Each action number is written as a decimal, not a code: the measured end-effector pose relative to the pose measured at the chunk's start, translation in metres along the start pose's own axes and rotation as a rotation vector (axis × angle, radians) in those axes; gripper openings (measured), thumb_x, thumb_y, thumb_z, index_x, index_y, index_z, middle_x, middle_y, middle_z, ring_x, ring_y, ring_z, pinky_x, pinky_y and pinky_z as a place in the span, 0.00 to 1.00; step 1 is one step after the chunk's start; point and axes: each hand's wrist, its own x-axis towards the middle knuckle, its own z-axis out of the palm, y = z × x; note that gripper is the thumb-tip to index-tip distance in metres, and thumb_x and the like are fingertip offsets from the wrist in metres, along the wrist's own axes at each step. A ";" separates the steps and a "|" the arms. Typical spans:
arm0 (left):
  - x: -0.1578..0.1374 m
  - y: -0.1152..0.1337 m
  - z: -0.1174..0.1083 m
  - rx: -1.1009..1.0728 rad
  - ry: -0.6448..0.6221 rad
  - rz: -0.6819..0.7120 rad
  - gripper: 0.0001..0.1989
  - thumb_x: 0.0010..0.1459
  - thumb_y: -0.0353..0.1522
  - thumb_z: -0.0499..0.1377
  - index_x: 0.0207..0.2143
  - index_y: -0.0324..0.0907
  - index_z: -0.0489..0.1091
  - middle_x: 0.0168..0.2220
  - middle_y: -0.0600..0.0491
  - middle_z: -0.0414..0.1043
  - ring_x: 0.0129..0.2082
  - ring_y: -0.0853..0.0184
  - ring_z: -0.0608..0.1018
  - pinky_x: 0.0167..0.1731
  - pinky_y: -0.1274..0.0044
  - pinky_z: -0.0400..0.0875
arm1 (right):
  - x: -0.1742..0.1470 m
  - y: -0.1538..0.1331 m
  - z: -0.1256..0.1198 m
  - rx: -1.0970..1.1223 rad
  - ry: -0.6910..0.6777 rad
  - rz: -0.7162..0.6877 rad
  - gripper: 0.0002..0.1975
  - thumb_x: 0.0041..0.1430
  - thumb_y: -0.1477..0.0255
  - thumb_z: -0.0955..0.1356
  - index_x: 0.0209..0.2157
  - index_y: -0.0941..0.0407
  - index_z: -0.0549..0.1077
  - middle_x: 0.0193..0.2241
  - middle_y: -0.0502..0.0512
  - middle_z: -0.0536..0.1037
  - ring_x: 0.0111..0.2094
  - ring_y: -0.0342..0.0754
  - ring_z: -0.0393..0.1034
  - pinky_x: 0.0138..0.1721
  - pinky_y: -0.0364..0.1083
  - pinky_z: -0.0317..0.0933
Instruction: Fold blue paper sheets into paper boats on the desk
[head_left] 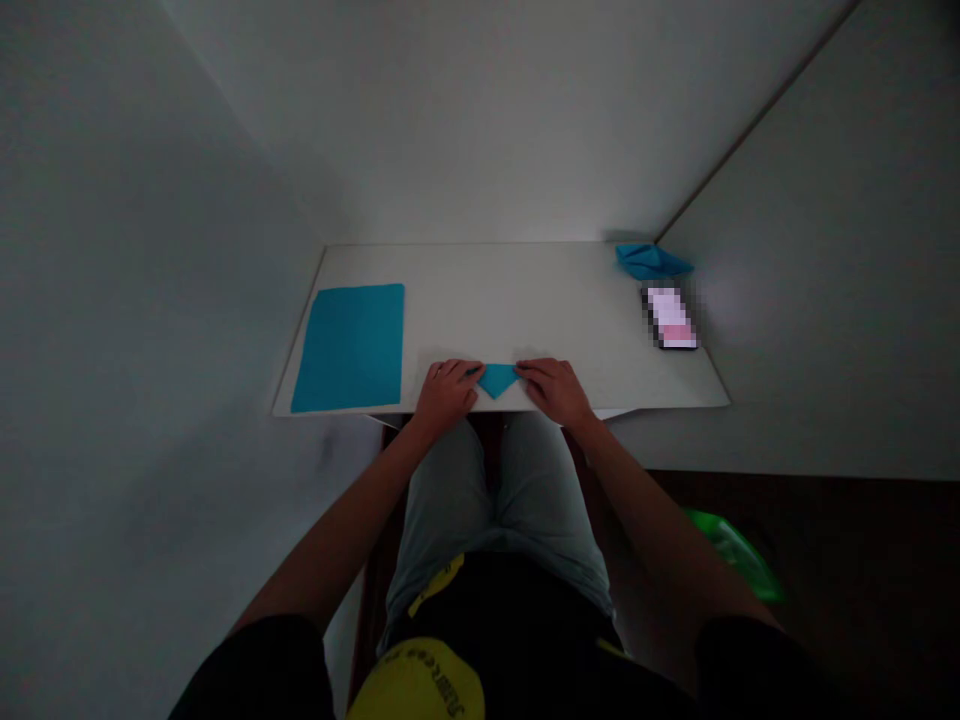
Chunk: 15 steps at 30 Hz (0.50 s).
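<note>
Small folded blue paper (498, 379) at the near edge of the surface (510, 300), point toward 6 o'clock. Left hand (448, 390) pinches its 9 o'clock end, right hand (556, 388) its 3 o'clock end. Progress, by my reading: partway; folding begun, shape not yet boat-like (fold count hidden by fingers). Finished-looking paper boat (651, 262) at 2 o'clock. Flat blue sheet (349, 350) at 9 o'clock, unfolded.

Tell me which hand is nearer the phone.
Right. The right hand is left of the phone; the left hand is farther left, beyond the folded paper.
</note>
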 end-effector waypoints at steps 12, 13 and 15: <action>-0.016 0.019 0.004 0.030 0.016 -0.004 0.34 0.70 0.51 0.66 0.72 0.46 0.73 0.72 0.41 0.73 0.71 0.42 0.72 0.72 0.50 0.61 | -0.023 -0.039 0.005 -0.085 -0.007 0.065 0.28 0.82 0.57 0.62 0.74 0.55 0.70 0.73 0.64 0.73 0.73 0.59 0.69 0.71 0.62 0.60; -0.016 0.019 0.004 0.026 0.015 -0.006 0.35 0.69 0.52 0.66 0.72 0.46 0.73 0.72 0.40 0.73 0.71 0.41 0.72 0.72 0.49 0.61 | -0.025 -0.033 0.003 -0.074 -0.007 0.082 0.28 0.82 0.57 0.62 0.74 0.54 0.71 0.73 0.64 0.73 0.73 0.60 0.69 0.71 0.64 0.60; -0.017 0.020 0.006 0.011 0.026 -0.014 0.36 0.69 0.52 0.67 0.72 0.45 0.73 0.72 0.38 0.72 0.72 0.40 0.72 0.73 0.47 0.59 | -0.027 -0.022 -0.002 -0.010 0.003 0.118 0.28 0.82 0.55 0.62 0.73 0.53 0.72 0.72 0.63 0.74 0.74 0.61 0.68 0.71 0.66 0.62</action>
